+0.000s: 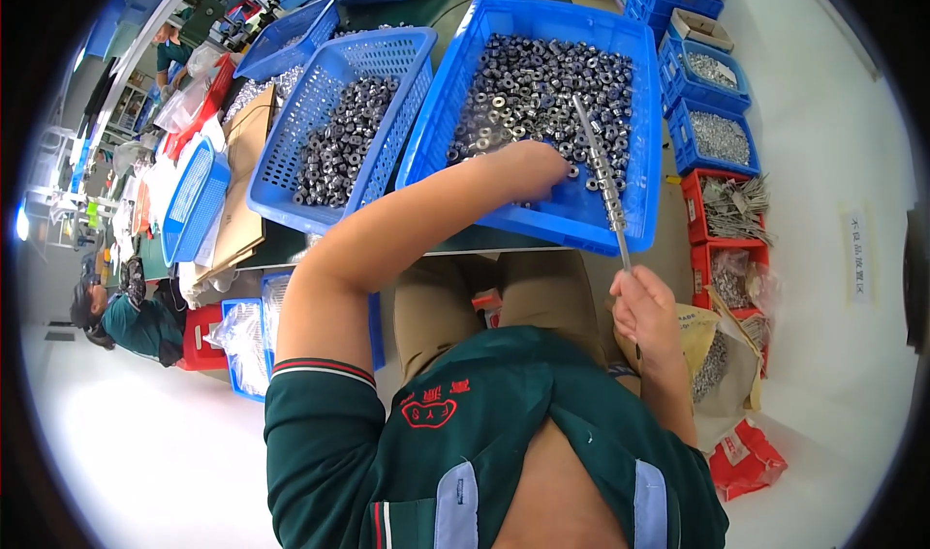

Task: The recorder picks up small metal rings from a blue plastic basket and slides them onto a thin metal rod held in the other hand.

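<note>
My right hand (646, 307) is closed around the lower end of a thin metal rod (625, 251). The rod slants up over a solid blue plastic bin (647, 142), with several small metal rings (605, 183) threaded along its middle. Inside the bin lies a heap of loose, shiny metal rings (542, 75), thinner toward the near end. My left hand (544, 167) reaches over the near part of this bin, close to the loose rings and left of the rod. It is smeared by motion and its fingers are hidden.
Left of the bin stands a perforated blue basket (423, 65) with more metal rings. Cardboard (247, 152) and another blue basket (199, 200) lie farther left. On the right, blue bins (719, 137) and red bins (727, 207) of metal parts are stacked. Other people sit at left.
</note>
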`<state>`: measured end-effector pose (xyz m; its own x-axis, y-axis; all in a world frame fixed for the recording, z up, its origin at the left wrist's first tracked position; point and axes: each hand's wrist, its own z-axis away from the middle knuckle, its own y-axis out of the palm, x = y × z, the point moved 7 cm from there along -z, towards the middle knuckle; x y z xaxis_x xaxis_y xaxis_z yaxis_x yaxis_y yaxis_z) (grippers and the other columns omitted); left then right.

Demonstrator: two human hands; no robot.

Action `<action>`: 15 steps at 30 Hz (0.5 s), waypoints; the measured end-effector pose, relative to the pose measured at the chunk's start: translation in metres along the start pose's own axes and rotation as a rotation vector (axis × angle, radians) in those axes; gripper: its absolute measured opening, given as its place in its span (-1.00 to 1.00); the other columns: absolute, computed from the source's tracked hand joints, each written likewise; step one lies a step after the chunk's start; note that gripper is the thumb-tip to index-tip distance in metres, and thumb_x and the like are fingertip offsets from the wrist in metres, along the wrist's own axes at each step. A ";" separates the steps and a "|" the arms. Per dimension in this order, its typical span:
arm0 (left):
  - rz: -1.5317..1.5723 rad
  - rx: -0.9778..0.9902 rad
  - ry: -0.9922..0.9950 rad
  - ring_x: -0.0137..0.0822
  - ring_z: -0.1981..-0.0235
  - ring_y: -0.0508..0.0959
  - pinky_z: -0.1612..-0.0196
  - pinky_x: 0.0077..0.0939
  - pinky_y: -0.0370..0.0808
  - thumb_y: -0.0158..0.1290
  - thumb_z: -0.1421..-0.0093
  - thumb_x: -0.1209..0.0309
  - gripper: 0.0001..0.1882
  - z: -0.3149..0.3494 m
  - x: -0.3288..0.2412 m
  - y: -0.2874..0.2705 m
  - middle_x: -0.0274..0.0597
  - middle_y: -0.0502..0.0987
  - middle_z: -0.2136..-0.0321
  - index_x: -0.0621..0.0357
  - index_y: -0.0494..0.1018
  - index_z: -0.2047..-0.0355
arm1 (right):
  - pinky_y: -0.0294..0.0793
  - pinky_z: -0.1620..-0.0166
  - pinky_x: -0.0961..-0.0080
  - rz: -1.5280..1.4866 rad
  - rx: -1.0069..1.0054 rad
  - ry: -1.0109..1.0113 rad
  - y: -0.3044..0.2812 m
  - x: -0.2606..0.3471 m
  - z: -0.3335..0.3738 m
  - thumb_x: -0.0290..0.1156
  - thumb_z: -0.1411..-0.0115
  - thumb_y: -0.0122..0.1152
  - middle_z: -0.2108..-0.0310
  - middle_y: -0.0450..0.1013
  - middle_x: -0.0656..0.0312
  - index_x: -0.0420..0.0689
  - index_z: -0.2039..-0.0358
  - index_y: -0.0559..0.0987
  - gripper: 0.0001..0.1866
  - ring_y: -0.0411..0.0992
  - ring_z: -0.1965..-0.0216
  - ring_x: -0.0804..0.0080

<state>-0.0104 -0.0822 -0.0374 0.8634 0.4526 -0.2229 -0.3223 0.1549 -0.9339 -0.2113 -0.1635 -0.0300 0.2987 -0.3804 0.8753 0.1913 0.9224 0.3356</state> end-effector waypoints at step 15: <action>2.035 -0.371 -0.113 -0.25 0.25 0.54 0.17 -0.41 0.46 0.04 -0.16 0.38 -0.85 0.019 0.059 -0.044 -0.11 0.53 0.31 0.13 0.36 0.30 | -0.01 0.72 0.78 -0.011 0.055 0.041 0.005 -0.003 -0.001 -0.38 -0.27 -0.07 0.75 0.13 0.42 -0.19 0.45 0.36 -0.82 0.01 0.77 0.77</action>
<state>0.0475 -0.0452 -0.0046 -0.5738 -0.2466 -0.7810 -0.4864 -0.6646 0.5672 -0.2106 -0.1577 -0.0313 0.3349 -0.3917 0.8570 0.1437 0.9201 0.3644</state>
